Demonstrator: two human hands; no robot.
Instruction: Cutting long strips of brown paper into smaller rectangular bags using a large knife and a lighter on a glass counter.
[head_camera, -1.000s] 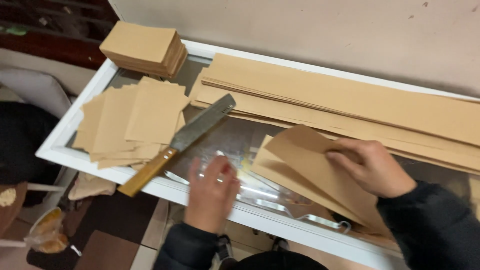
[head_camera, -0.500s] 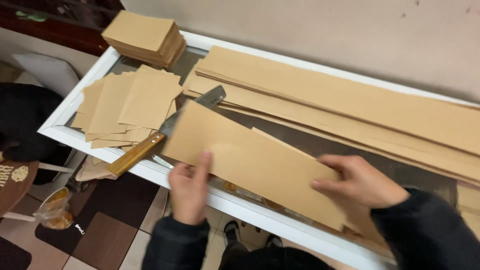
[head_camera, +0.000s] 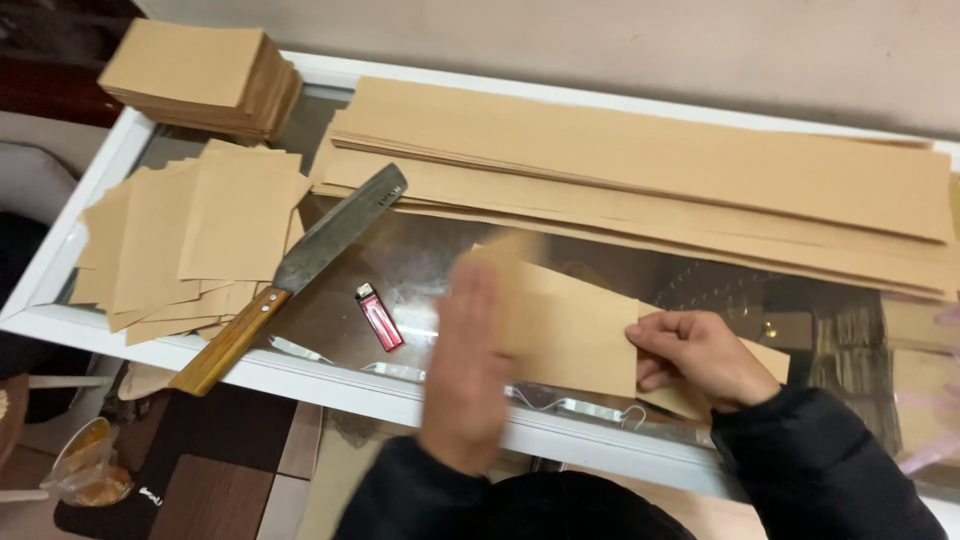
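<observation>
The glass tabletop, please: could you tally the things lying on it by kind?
Brown paper lots: 4 (neat stack, loose cut sheets, long strips, folded piece under the hands)
Large knife: 1
Red lighter: 1
Total: 6

We see no labels, signs or screens; only a clear plastic bag (head_camera: 88, 470) with something orange-brown inside, on the floor at lower left.
</observation>
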